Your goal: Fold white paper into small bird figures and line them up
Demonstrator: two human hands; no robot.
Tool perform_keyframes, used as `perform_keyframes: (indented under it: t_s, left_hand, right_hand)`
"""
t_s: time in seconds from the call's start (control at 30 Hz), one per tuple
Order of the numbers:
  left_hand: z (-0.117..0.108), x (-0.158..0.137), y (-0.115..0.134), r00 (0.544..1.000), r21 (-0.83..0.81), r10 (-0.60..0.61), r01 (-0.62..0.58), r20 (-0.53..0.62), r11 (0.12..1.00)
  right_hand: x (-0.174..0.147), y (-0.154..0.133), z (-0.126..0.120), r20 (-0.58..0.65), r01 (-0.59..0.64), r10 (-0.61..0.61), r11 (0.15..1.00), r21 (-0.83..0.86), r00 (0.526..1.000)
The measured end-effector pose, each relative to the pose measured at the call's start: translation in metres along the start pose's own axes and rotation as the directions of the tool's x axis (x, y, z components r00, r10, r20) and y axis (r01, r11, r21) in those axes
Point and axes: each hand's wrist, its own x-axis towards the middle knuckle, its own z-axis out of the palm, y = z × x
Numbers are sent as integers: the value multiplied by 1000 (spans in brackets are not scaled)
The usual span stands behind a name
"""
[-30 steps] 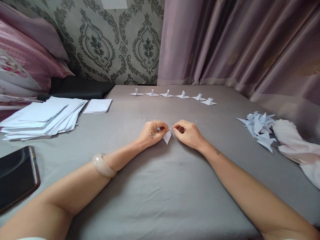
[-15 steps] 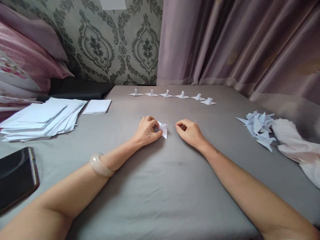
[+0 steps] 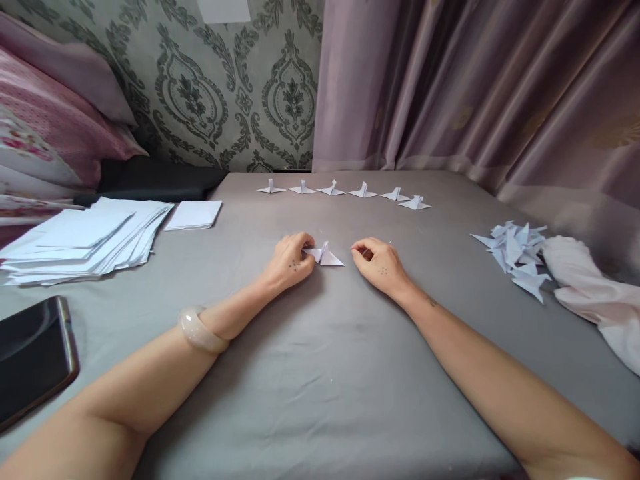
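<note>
My left hand [image 3: 293, 260] pinches one wing of a white folded-paper crane [image 3: 327, 255] over the middle of the table. The crane's other wing points right, and its narrow centre folds stick up. A little to the right, apart from the crane, my right hand [image 3: 380, 263] is closed with thumb and forefinger together. A tiny pale tip shows beyond its knuckles; what these fingers hold is too small to make out.
Several paper cranes [image 3: 333, 189] stand in a row at the back. More folded cranes [image 3: 517, 247] lie heaped at right beside a pale cloth [image 3: 575, 273]. At left are a stack of white paper [image 3: 90, 233], a smaller stack [image 3: 194, 215] and a phone [image 3: 35, 360].
The crane has turned in my left hand, so its free wing now points right instead of toward me. My left hand has shifted slightly left; my right hand has hardly moved.
</note>
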Motion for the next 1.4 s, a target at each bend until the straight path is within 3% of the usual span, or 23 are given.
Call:
perform_keyframes:
  t_s: [0.17,0.3,0.43,0.53,0.63,0.77,1.0,1.2,1.4]
  left_hand:
    - [5,0,-5,995,59,99,-100,14,993]
    - [3,-6,4,999,16,10,-10,31,1000]
    - [-2,-11,16,988,-152,-126,138,84,979]
    - [-3,-12,20,964,-250,-230,256,131,934]
    - [-2,-10,19,954,-279,-266,295,138,914]
    - [3,-7,12,976,-301,-200,218,90,928]
    - [10,-6,7,995,-283,77,-57,60,957]
    - [9,-5,11,994,-225,79,-61,74,973]
    - [10,-4,12,993,-231,106,-89,60,969]
  right_hand:
    - [0,0,0,0,-5,5,1000,-10,1000]
    - [0,1,1,-29,-21,20,1000,-18,999]
    - [0,-5,-2,-40,-4,5,1000,21,999]
    - [-3,-15,-5,43,70,-74,994,88,996]
    - [-7,-23,-6,157,89,-104,991,100,982]
    - [-9,-22,-2,221,104,-108,994,28,969]
    - [-2,-19,2,256,142,-161,986,91,953]
    - [-5,-27,2,213,-8,-8,997,75,977]
    - [-9,-30,1,179,12,-27,996,83,984]
